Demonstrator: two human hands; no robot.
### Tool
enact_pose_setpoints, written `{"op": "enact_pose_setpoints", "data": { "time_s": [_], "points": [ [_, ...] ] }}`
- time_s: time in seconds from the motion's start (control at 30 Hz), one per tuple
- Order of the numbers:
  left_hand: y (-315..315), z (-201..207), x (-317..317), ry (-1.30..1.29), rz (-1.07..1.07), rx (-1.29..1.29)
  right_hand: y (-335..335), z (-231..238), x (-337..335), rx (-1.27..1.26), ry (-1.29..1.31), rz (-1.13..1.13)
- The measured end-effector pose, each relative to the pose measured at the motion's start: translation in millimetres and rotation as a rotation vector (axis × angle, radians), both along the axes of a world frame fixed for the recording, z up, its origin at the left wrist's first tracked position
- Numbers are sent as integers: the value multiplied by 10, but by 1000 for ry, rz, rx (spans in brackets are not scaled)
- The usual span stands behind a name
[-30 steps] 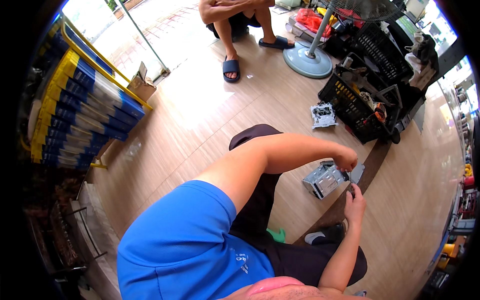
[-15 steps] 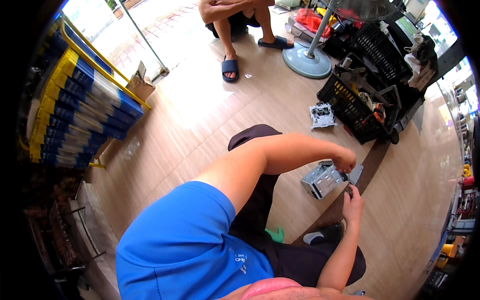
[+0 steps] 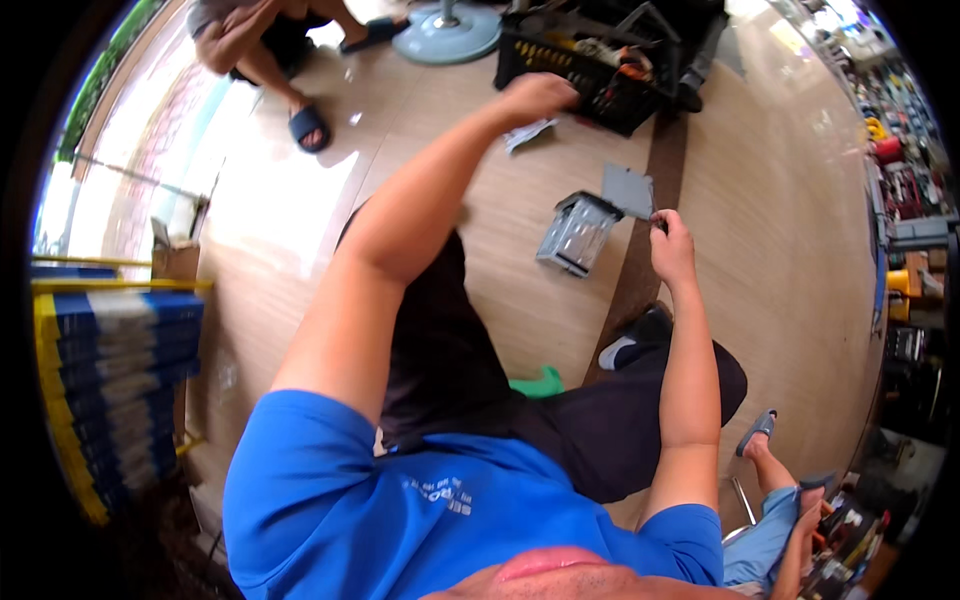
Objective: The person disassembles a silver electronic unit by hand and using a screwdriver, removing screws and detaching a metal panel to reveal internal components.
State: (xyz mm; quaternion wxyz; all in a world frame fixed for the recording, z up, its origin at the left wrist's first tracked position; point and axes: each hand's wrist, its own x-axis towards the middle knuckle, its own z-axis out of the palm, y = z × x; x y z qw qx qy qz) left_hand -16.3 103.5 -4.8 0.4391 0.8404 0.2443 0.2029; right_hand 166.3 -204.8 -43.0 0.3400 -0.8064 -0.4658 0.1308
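Note:
My left hand (image 3: pixel 543 96) is stretched far forward, just short of the black plastic crate. Its fingers look curled; whatever they may hold is hidden. Partly beneath that hand lies a whitish metal part (image 3: pixel 530 136) on the floor. Nearer to me sits a grey metal box-shaped unit (image 3: pixel 580 235), tilted, with a dark rim at its ends. A flat grey panel (image 3: pixel 628 190) lies against its far right side. Close to the panel's right corner, my right hand (image 3: pixel 674 248) pinches a small dark piece (image 3: pixel 660 224) between thumb and fingers.
The black crate (image 3: pixel 560 65) holds jumbled parts, beside a fan's round base (image 3: pixel 446 36). Blue and yellow packages (image 3: pixel 125 370) are stacked at left. One person (image 3: pixel 240 45) crouches ahead; another (image 3: pixel 765 540) is at lower right. A green object (image 3: pixel 540 384) lies between my legs.
My left hand has left the metal unit and swung forward toward the crate. My right hand stays beside the panel. The view has shifted, and another person shows at lower right.

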Motion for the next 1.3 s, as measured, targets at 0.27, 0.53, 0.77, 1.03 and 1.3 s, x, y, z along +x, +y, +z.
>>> {"op": "enact_pose_setpoints", "data": {
  "time_s": [0.27,0.53,0.77,1.03,1.3],
  "points": [
    [308,554,-1295,-679,-299,-866,1037,929,722,232,881,82],
    [-727,635,-944,84,-840,-822,1744,1745,1063,221,676,-19],
    [-521,522,-830,127,-808,-786,1203,1442,8,23,571,248],
    [-678,474,-488,170,-618,-450,141,709,-546,-67,764,189],
    [-975,169,-225,153,-586,-356,-41,530,-709,100,776,72]
  ]
}}
